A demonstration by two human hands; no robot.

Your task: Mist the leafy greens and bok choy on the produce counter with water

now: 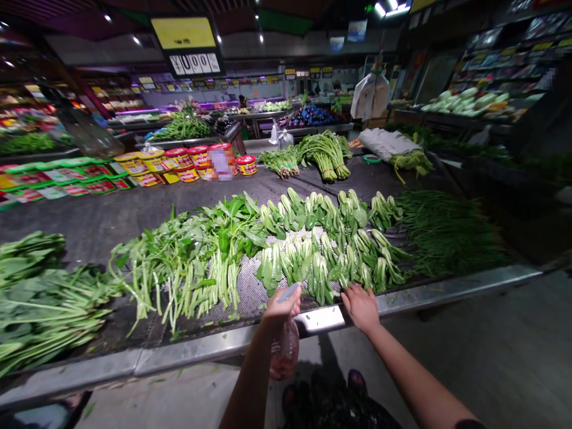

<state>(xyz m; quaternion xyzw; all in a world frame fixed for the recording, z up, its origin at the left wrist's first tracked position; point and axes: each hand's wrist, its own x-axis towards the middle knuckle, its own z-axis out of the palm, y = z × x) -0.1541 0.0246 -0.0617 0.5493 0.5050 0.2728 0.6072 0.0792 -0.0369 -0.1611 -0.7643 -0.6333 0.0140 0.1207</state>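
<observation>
My left hand [282, 302] is closed at the front of the vegetable stand, with a clear plastic bag [285, 354] hanging below it. Something reddish shows inside the bag. A flat grey object [288, 292], perhaps a phone, also lies in that hand. My right hand [361, 307] rests at the stand's metal edge, palm down, fingers extended and slightly spread. Its fingertips reach the lowest row of bok choy [320, 280]; whether they touch a stem is hard to see. More bok choy [313, 208] lies in rows behind.
Water spinach [201, 262] and leafy greens [49, 304] lie left; dark green chives [447, 232] lie right. Behind are tied green bundles [328, 158], a wrapped bundle [393, 146] and stacked tubs [187, 164]. A metal rim [196, 354] edges the stand. A price sign [187, 44] hangs above.
</observation>
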